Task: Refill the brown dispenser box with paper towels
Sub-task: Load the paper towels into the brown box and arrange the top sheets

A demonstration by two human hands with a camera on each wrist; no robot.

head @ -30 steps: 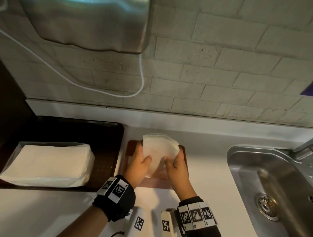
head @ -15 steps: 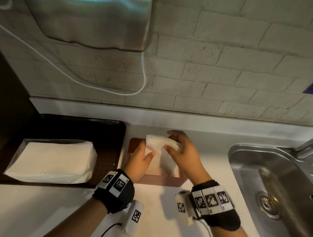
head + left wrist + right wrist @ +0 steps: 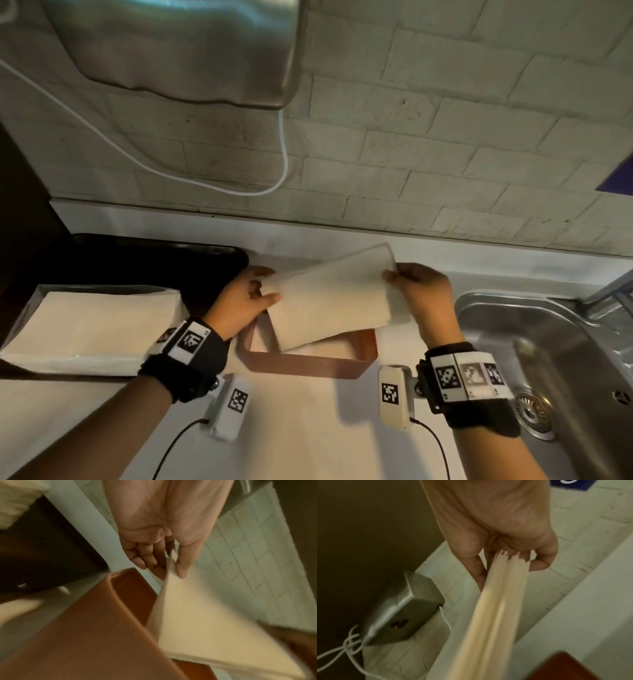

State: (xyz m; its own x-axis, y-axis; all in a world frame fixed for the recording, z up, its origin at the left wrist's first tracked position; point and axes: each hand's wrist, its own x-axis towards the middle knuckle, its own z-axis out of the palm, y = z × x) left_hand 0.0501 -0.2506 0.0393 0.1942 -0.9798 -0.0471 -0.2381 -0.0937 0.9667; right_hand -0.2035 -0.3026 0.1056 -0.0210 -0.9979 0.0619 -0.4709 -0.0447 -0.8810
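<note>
Both hands are on a thin cream-white stack of folded paper towels (image 3: 329, 301), held stretched out flat and tilted over the open brown rectangular dispenser box (image 3: 308, 366). The left hand (image 3: 239, 305) pinches the left end, thumb on top and fingers curled underneath (the left wrist view shows this best: thumb one side, fingers the other, sheet edge sandwiched between). The right hand (image 3: 423, 294) grips the far right end, and in the right wrist view you can see a few sheet edges fanned out between thumb and fingers (image 3: 539, 563).

The towels are off the counter, their lower edge dipping just inside the box's opening; I think it touches something pale already lying in the box, but the overlap makes that hard to call. The box itself sits on the white counter (image 3: 291, 428), right up against the corner of a dark tray (image 3: 137, 260) on its left.

On that tray there's a big white block of spare paper towels in clear wrap (image 3: 92, 325), well apart from the hands. A stainless steel sink (image 3: 548, 342) is off to the right. Up on the pale brick wall hangs a brushed-metal hand dryer (image 3: 191, 48) with a white cord (image 3: 282, 154) looping down below it.
</note>
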